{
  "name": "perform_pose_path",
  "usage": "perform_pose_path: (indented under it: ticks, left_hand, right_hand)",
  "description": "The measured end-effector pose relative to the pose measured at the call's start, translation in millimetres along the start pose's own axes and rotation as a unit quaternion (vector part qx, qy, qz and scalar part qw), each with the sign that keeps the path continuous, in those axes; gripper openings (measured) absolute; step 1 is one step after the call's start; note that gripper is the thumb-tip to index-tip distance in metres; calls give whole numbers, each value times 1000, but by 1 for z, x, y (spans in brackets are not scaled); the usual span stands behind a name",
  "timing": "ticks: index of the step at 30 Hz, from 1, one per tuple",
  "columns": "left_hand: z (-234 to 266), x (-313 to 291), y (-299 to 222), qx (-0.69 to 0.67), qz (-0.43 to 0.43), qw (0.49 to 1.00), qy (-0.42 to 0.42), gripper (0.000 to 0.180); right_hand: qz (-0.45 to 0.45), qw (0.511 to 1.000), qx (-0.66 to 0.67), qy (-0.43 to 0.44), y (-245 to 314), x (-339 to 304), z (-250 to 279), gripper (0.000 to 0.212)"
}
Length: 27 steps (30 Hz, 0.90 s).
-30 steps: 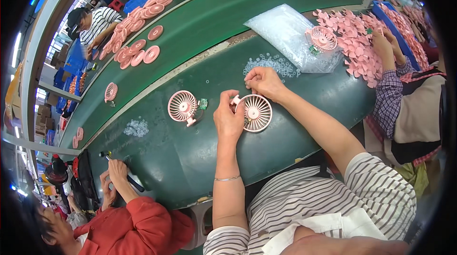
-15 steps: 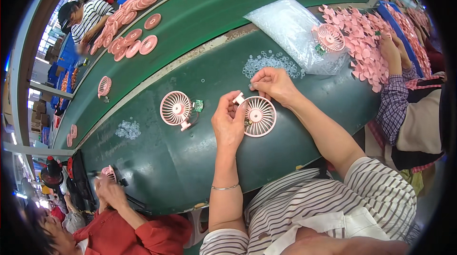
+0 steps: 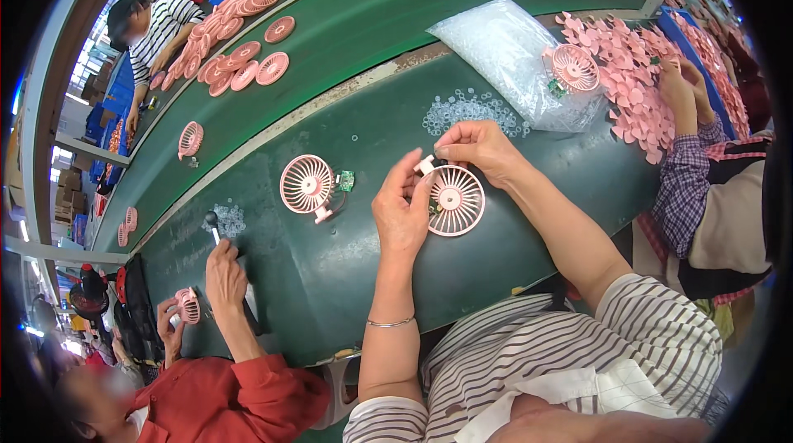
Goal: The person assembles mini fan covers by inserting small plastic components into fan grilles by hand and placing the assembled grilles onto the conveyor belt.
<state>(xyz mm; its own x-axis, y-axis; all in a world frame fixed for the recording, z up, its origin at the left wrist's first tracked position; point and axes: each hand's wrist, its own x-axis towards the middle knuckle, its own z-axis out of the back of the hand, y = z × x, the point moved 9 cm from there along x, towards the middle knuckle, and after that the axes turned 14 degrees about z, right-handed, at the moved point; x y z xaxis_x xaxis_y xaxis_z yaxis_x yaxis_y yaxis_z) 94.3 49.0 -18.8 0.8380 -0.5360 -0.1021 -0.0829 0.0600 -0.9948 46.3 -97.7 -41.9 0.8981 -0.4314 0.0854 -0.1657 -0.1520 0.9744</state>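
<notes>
A round pink fan housing (image 3: 456, 202) with thin radial ribs and a short pale stem (image 3: 425, 165) is gripped in my left hand (image 3: 401, 210), thumb along its left side. Part of a small green circuit board (image 3: 434, 207) shows beside that thumb. My right hand (image 3: 481, 150) is closed in a pinch right by the stem's end; what sits between its fingertips is too small to name. Beyond it lies a pile of small clear rings (image 3: 471, 112). Left of my hands rests another pink fan housing (image 3: 306, 184) with a green circuit board (image 3: 347, 181) on a wire.
A clear plastic bag (image 3: 512, 54) lies behind, with a fan housing (image 3: 576, 68) on it. Pink fan blades (image 3: 619, 71) are heaped at right by a co-worker's hands (image 3: 684, 88). A green conveyor (image 3: 347, 38) carries pink grilles (image 3: 273, 69). A red-sleeved co-worker's hand (image 3: 226, 276) holds a black-tipped tool.
My right hand's fingertips have come down and left to the stem. The red-sleeved co-worker's hand has reached forward with a tool. Pink parts on the conveyor have shifted to the right.
</notes>
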Motion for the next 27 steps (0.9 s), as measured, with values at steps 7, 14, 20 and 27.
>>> perform_pose_path:
  ticks: [7, 14, 20, 27]
  left_hand:
    - [-2, -2, -14, 49, -31, 998, -24, 21]
    - [-5, -1, -14, 58, -25, 997, -37, 19]
    - [6, -2, -11, 80, -29, 992, -98, 19]
    - [6, -4, -16, 116, -91, 986, -72, 30]
  right_hand:
    - [-14, 998, 63, 13, 6, -2, -7, 12]
    - [-23, 999, 41, 12, 9, -4, -7, 10]
    - [249, 940, -215, 91, 54, -20, -35, 21]
    - [410, 833, -360, 91, 95, -40, -57, 28]
